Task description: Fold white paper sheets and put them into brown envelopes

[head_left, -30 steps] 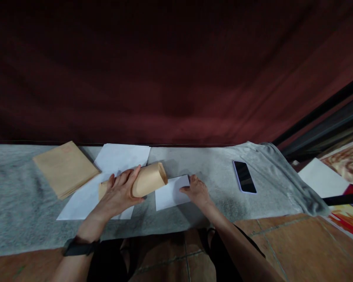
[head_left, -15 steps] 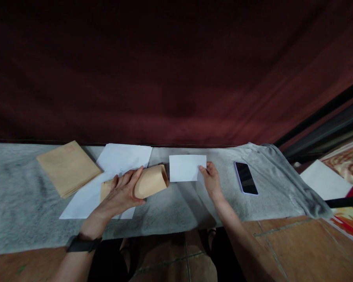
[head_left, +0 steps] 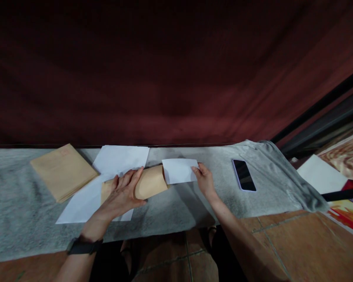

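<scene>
My left hand (head_left: 125, 192) is wrapped over a brown paper envelope (head_left: 152, 182), thumb on the near side and fingers on the far side. The envelope bulges, and its mouth faces right. A folded white paper (head_left: 181, 170) is pinched at its right end by my right hand (head_left: 204, 179), thumb on top. Its left edge is at the envelope's mouth; the near left corner seems to be just inside. White sheets (head_left: 120, 159) lie beneath the left hand and the envelope.
A stack of brown envelopes (head_left: 64, 170) lies at the left. To the right rests a phone (head_left: 244, 175) with a dark screen. Grey cloth (head_left: 176, 219) covers the narrow table. A dark red curtain (head_left: 176, 98) hangs behind it. White paper (head_left: 322, 174) shows beyond the right end.
My right hand has brought the folded white paper left, up to the envelope's mouth. My left hand keeps its hold on the envelope. The view has shifted slightly.
</scene>
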Motion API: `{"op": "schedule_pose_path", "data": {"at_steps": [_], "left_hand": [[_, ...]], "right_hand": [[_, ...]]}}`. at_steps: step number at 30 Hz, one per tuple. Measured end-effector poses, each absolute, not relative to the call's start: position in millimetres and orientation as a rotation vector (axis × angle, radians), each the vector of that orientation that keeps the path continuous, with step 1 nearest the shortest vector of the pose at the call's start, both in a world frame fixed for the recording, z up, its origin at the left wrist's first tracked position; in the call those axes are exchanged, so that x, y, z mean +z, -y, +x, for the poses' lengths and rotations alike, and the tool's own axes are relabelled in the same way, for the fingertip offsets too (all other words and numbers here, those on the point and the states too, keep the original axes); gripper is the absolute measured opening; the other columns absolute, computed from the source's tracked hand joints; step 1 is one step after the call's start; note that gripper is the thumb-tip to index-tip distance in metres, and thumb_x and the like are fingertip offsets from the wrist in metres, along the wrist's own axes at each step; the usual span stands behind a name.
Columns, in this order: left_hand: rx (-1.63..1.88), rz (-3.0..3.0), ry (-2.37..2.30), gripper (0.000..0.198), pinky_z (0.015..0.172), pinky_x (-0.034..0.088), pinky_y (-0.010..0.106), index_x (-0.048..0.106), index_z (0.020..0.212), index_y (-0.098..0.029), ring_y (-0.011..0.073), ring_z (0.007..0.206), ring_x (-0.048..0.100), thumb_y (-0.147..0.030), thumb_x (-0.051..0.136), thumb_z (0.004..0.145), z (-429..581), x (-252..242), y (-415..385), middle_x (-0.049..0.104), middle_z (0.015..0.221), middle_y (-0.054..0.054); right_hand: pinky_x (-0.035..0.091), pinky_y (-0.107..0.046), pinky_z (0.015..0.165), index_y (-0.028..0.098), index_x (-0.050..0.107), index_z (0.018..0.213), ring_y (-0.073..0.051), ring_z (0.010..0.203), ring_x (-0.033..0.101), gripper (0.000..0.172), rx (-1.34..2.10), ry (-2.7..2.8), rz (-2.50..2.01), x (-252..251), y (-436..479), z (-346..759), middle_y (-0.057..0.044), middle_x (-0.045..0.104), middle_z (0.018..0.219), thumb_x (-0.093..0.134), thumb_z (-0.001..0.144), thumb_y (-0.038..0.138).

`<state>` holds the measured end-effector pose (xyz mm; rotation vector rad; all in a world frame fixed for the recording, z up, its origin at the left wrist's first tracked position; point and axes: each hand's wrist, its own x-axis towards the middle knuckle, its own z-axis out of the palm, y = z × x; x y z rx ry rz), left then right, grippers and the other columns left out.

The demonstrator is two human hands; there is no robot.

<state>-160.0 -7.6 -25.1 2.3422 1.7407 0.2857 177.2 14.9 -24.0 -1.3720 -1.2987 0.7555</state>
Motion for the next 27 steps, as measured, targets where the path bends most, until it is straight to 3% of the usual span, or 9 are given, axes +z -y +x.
{"op": "schedule_pose_path", "data": {"at_steps": [10,15,22,27], "left_hand": [[0.335,2.418,-1.767,0.117,0.122,0.010,0.069,0.011,0.165,-0.025,0.0451,0.146,0.038,-0.044,0.077,0.071,-157.7,-20.1,6.6,0.044,0.152,0.021],[0.385,2.477,-1.696,0.116,0.123,0.008,0.070,0.011,0.166,-0.025,0.0443,0.149,0.035,-0.042,0.077,0.072,-152.1,-22.0,6.4,0.042,0.153,0.020],[0.392,2.474,-1.645,0.118,0.124,0.009,0.069,0.007,0.165,-0.030,0.0416,0.149,0.035,-0.043,0.077,0.072,-132.3,-18.0,7.1,0.039,0.155,0.016],[0.423,2.501,-1.549,0.119,0.124,0.009,0.069,0.005,0.165,-0.031,0.0415,0.150,0.033,-0.045,0.078,0.072,-114.4,-16.6,7.9,0.039,0.155,0.016]], "right_hand": [[0.038,-0.026,0.056,0.025,0.059,0.062,-0.015,0.058,0.044,0.028,0.888,1.472,-1.466,-32.7,-23.1,192.9,0.005,0.051,0.056,0.060,0.082,0.045],[0.040,-0.026,0.056,0.023,0.067,0.069,-0.015,0.059,0.051,0.020,0.927,1.436,-1.467,-32.6,-24.8,191.4,0.003,0.062,0.061,0.062,0.080,0.040],[0.039,-0.024,0.052,0.022,0.069,0.074,-0.015,0.057,0.052,0.024,1.019,1.387,-1.444,-37.6,-17.5,171.3,0.004,0.062,0.060,0.059,0.083,0.041],[0.049,-0.027,0.069,0.022,0.068,0.069,-0.016,0.073,0.061,0.025,1.009,1.464,-1.426,-38.6,-9.3,149.5,-0.001,0.068,0.079,0.060,0.088,0.036]]}}
